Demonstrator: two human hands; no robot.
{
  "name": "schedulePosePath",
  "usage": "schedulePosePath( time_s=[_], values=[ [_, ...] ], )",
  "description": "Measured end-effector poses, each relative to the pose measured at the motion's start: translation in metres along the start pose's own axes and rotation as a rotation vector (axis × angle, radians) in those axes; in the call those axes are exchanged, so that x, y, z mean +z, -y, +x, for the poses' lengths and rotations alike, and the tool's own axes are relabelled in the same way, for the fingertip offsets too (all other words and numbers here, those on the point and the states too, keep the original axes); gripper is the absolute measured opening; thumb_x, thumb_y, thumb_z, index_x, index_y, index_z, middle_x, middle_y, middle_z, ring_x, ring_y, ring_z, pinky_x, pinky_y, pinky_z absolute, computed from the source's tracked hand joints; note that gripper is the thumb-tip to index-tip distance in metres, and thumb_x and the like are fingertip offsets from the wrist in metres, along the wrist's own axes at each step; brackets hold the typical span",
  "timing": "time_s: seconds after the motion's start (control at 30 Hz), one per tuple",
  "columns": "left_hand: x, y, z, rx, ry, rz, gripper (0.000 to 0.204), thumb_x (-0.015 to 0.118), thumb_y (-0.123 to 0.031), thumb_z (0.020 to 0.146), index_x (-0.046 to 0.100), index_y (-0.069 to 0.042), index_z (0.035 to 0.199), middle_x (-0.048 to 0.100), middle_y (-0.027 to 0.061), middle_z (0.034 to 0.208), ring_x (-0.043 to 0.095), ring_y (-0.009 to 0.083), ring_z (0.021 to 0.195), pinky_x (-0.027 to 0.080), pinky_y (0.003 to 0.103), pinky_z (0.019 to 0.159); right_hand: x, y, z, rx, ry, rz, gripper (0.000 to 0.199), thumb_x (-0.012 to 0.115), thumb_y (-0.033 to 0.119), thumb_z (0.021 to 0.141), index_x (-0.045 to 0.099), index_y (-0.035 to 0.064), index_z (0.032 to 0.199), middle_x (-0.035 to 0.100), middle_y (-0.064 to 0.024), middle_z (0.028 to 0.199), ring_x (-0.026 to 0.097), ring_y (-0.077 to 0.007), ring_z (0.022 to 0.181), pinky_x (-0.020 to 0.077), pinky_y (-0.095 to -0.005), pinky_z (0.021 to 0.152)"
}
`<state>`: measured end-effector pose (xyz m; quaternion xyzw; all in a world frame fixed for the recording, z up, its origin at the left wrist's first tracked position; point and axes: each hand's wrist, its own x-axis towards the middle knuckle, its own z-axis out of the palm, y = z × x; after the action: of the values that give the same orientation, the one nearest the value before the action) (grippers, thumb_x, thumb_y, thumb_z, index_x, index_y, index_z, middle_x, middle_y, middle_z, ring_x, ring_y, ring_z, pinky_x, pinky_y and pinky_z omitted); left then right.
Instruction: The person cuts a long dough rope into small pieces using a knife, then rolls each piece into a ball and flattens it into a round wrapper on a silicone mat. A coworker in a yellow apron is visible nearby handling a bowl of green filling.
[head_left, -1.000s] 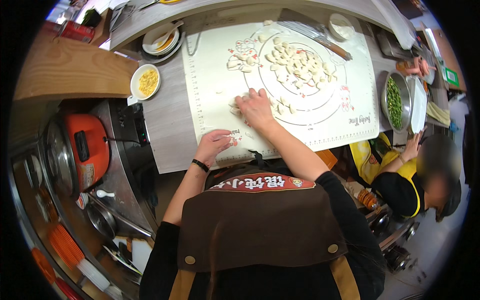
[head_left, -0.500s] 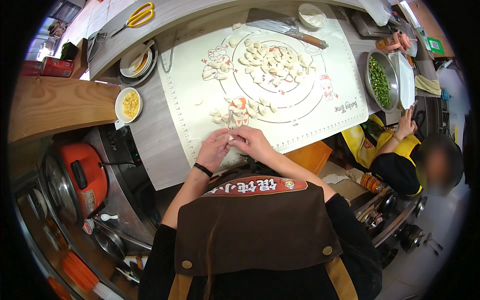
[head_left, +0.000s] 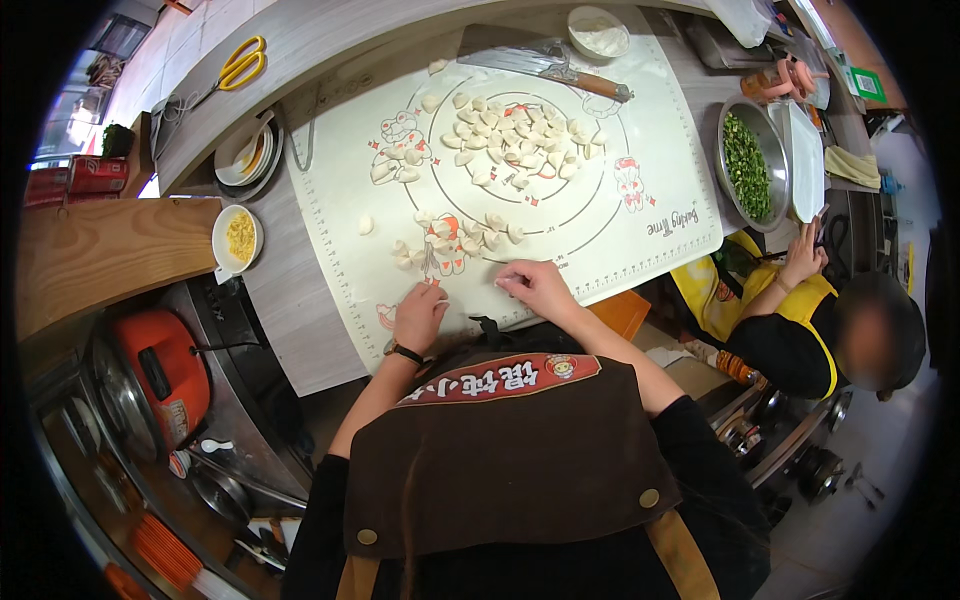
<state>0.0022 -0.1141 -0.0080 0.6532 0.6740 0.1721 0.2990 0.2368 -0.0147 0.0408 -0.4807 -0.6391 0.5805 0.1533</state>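
Near the front edge of the pale printed baking mat, my two hands are apart. My left hand has curled fingers, with a speck of white at the tips. My right hand is pinched, and a small white bit shows at its fingertips; what either holds is too small to make out. Just beyond them lies a loose group of small folded white dough pieces. A larger heap of dough pieces sits farther back, and a single dough piece is at the left.
A cleaver and a bowl of white powder are at the back. Chopped greens fill a metal bowl at right, beside a co-worker in yellow. To the left stand a bowl of yellow bits, stacked plates and scissors.
My hands, together around a small white dough piece before, have moved apart, left hand to the left and right hand to the right. The whole view has shifted slightly.
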Motion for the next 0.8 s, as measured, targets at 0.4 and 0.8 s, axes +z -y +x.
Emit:
schedulePosePath(
  time_s=[0.4, 0.8],
  values=[
    [-0.026, -0.078, 0.062, -0.502, 0.153, -1.323, 0.012, 0.062, -0.010, 0.092, 0.060, -0.002, 0.102, 0.068, 0.0114, 0.097, 0.067, 0.0177, 0.087, 0.054, 0.028, 0.078, -0.059, -0.019, 0.032, 0.066, -0.217, 0.503, 0.014, 0.062, 0.005, 0.090, 0.068, 0.0018, 0.102, 0.067, -0.0019, 0.080, 0.058, -0.0073, 0.068, 0.0490, -0.0222, 0.063],
    [-0.013, -0.084, 0.067, -0.708, 0.101, -1.415, 0.017, 0.057, -0.020, 0.096, 0.063, -0.005, 0.094, 0.059, 0.0003, 0.076, 0.056, 0.0087, 0.068, 0.046, 0.023, 0.062, -0.115, -0.004, 0.118, 0.170, -0.300, -0.868, 0.031, 0.064, 0.032, 0.084, 0.059, 0.0065, 0.102, 0.069, -0.0154, 0.077, 0.068, -0.0356, 0.073, 0.0523, -0.0460, 0.063]
  ],
)
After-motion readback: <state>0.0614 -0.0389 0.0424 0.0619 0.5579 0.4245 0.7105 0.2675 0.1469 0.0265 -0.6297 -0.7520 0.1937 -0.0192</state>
